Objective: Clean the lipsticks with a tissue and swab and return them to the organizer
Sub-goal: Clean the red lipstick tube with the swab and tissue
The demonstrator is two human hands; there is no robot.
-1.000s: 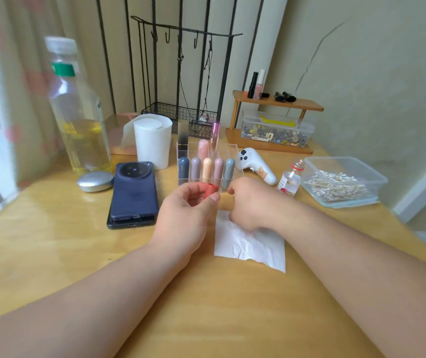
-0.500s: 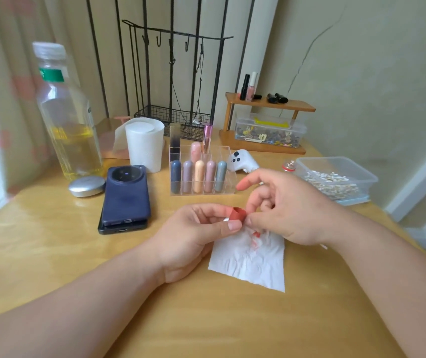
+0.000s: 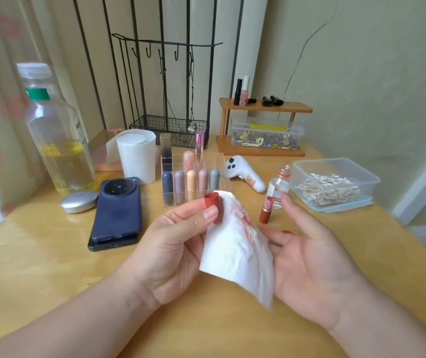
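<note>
Tissue (image 3: 237, 249): white sheet smeared with red, now hanging in the air between the two hands; half a second ago it was lying flat on the surface (image 3: 51, 254).
Left hand (image 3: 178, 244): fingers and thumb are clamping the red lipstick cap (image 3: 213, 202), which is pointing open end up with its side touching the sheet's top edge.
Right hand (image 3: 315, 259): palm is facing up with the fingers spreading apart and straight, and the sheet is draping against them. Whether any finger is pinching it is hard to tell, because the paper is hiding the contact.
Lipstick (image 3: 265, 213): uncapped, standing upright on the surface just beside the small glass bottle (image 3: 279, 188), apart from both hands and outside the clear organizer (image 3: 221, 171).
Meaning: wiping of the cap is probably beginning. The stick is waiting to be capped and returned to the organizer.
</note>
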